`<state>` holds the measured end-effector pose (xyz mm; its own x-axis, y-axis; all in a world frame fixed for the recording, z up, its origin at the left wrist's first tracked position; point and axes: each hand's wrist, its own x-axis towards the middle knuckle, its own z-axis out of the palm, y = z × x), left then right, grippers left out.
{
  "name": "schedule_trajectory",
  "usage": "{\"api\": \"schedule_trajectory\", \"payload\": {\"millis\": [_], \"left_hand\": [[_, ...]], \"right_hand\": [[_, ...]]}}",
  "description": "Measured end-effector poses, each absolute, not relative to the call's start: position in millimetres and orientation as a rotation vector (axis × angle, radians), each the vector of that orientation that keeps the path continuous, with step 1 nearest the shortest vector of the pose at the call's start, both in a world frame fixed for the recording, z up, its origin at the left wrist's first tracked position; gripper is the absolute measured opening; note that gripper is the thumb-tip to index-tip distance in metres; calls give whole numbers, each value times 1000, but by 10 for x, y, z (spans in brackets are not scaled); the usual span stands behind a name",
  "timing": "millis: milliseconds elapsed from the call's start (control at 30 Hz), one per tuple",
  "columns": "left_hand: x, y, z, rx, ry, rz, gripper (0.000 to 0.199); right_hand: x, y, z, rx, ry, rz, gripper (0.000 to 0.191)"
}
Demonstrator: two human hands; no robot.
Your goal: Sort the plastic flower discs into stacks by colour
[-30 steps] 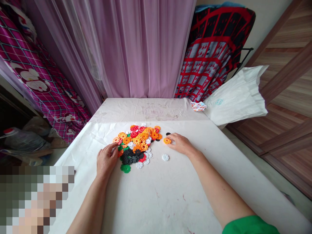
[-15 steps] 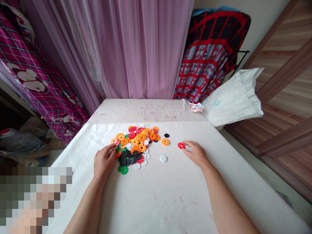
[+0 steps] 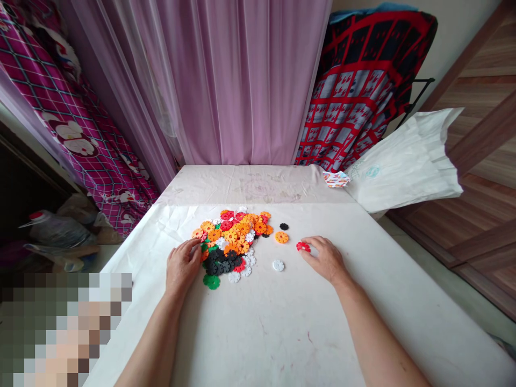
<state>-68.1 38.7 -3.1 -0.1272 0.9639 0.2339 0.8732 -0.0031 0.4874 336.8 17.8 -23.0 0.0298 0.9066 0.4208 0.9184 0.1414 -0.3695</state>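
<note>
A heap of flower-shaped plastic building discs [image 3: 237, 231] in orange, red, black, white and green lies on the white-covered table. My left hand [image 3: 184, 263] rests against the heap's left edge, its fingers stretched out and partly overlapping the discs there. Between the thumb and fingertips of my right hand [image 3: 325, 258] is a red disc [image 3: 303, 246], held close to the tabletop. Left of it, apart from the heap, are an orange disc [image 3: 281, 237], a black disc [image 3: 284, 227] and a white disc [image 3: 278, 265]. One green disc [image 3: 212, 282] sits at the heap's near edge.
A small patterned paper piece [image 3: 336, 179] and a white paper bag [image 3: 407, 161] are at the table's far right corner. Purple curtains [image 3: 242, 80] hang behind the table [image 3: 258, 333]. Plastic bottles and bags [image 3: 60, 231] stand low at the left. A blurred patch covers the lower left.
The view has shifted, so everything appears farther right. Relative to the loose discs, my right hand has brought the red disc slightly left and nearer me. My left hand stays by the heap.
</note>
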Motion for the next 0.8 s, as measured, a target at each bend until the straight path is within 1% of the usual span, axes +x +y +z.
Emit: {"api": "schedule_trajectory", "payload": {"millis": [133, 233, 400, 633, 800], "left_hand": [[-697, 398, -80, 1990, 2081, 834, 37], [-719, 407, -105, 2013, 2070, 852, 36], [-739, 411, -117, 2018, 2065, 843, 36], [-727, 406, -120, 2010, 2051, 861, 36], [-720, 407, -116, 2009, 2056, 867, 36]], "right_hand": [[3078, 304, -28, -1693, -1877, -66, 22], [2736, 513, 156, -1693, -1999, 29, 22], [2346, 840, 262, -1779, -2163, 95, 32], [2210, 952, 220, -1836, -2237, 83, 31], [2399, 861, 243, -1813, -2100, 84, 28]]}}
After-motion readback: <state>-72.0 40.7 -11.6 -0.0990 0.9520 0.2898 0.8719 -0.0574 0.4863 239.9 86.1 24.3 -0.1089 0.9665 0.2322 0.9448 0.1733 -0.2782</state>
